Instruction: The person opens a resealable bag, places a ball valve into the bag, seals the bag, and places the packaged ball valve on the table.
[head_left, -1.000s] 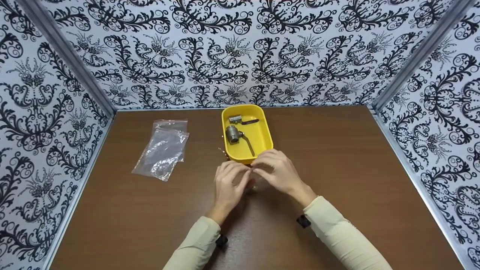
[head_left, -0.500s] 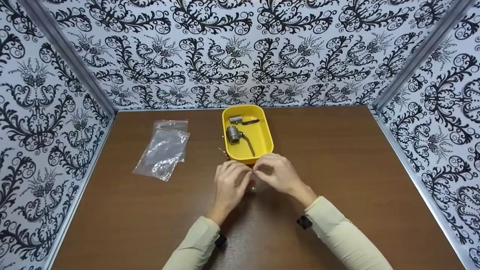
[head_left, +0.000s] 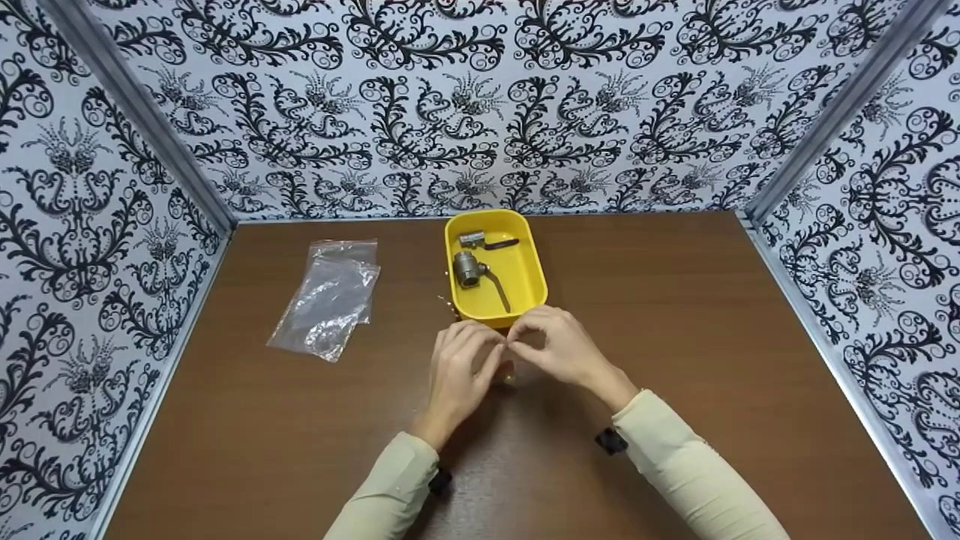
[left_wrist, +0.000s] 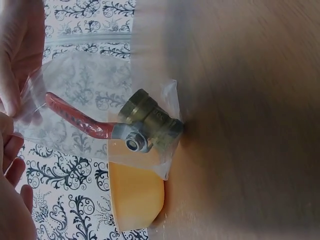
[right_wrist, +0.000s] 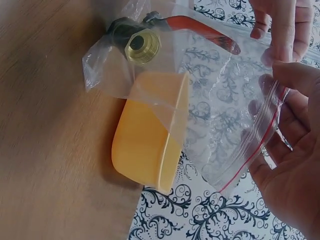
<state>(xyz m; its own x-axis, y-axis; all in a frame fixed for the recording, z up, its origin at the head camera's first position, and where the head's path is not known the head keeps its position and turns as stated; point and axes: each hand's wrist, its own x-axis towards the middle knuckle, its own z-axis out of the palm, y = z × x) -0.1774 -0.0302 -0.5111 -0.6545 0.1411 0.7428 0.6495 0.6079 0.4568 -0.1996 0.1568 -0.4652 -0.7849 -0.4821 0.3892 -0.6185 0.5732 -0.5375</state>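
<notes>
In the head view my left hand (head_left: 456, 367) and right hand (head_left: 559, 345) meet at the fingertips just in front of the yellow tray (head_left: 534, 281). Both pinch the top of a clear zip bag (right_wrist: 215, 120), whose red-striped edge shows in the right wrist view. Inside the bag, at its bottom, is a brass ball valve (left_wrist: 152, 117) with a red lever handle (left_wrist: 80, 120). The bag hangs upright, its lower end right at the tabletop. From the head view the hands mostly hide bag and valve.
A larger grey ball valve (head_left: 466, 270) and a smaller one (head_left: 472, 239) with a dark handle lie inside the tray. Flat clear zip bags (head_left: 319, 304) overlap on the table to the left. Patterned walls enclose the back and sides of the brown table (head_left: 712, 315).
My right hand has shifted slightly down and toward me, away from the tray's front corner, still pinching the bag. The left hand has barely moved.
</notes>
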